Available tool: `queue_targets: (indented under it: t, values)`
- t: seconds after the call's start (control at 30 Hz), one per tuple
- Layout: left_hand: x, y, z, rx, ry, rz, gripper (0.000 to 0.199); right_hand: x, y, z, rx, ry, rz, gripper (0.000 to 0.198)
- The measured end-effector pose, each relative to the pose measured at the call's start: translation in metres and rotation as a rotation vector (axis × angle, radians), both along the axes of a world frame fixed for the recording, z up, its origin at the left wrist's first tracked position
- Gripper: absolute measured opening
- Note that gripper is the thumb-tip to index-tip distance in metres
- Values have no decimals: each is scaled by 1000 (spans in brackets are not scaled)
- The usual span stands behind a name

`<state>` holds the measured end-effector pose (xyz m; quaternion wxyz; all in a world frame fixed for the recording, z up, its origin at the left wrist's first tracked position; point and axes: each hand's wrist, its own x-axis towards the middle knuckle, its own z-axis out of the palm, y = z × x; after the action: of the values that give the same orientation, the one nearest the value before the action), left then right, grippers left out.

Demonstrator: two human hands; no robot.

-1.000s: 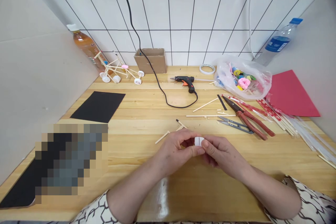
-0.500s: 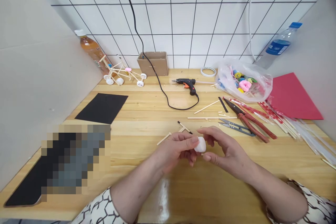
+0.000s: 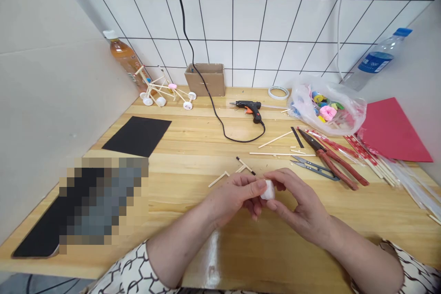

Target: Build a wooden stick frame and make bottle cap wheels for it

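Note:
A small white lump of modelling clay (image 3: 268, 190) is held above the front middle of the table. My left hand (image 3: 237, 197) pinches its left side between thumb and fingers. From the right, my right hand (image 3: 301, 200) closes round the same lump, its thumb at the lower edge and its forefinger at the top. Some fingertips are hidden behind the clay. Just beyond my left hand lies a small frame of thin wooden sticks (image 3: 219, 179) with a black-tipped crosspiece (image 3: 245, 165); my hand hides part of it.
A glue gun (image 3: 253, 108) with a black cord lies further back. Red-handled pliers (image 3: 339, 170), thread snips (image 3: 315, 168) and loose sticks (image 3: 279, 154) lie right. A stick model with white wheels (image 3: 165, 92), a cardboard box (image 3: 206, 82) and a bag of coloured clay (image 3: 351, 110) stand behind.
My right thumb and fingers have closed in on the white lump, which my left hand keeps holding. The whole view has shifted slightly, with the table things appearing further right.

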<state>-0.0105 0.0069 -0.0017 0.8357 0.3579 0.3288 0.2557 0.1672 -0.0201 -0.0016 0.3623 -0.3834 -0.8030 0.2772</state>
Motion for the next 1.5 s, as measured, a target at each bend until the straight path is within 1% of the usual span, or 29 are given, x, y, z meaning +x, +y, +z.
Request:
queue_targets:
  t: [0.1,0.3,0.47,0.57,0.83,0.93,1.1,1.27,1.5]
  values:
    - [1,0,0,17,25,6,39,-1,-1,-1,11,-25,-9,31]
    - [1,-1,0,31,11,10,40,0,-3,4,-92,23,0,29]
    - [2,-2,-2,28,-18,22,38,-1,-4,2,-81,53,-30,30]
    - [2,-2,-2,33,-22,17,37,-3,-5,4,-98,85,-29,30]
    - [0,-4,2,39,12,-10,37,-2,-5,8,-163,107,-28,21]
    - [1,-4,1,38,7,5,38,-2,-4,6,-147,90,-28,18]
    - [1,-3,0,60,29,-17,40,-2,-4,5,-132,68,-16,18]
    - [2,-3,0,22,7,-8,39,-2,-4,5,-131,69,-1,19]
    - [3,-5,-3,2,2,58,37,-2,-4,0,-49,39,-75,23]
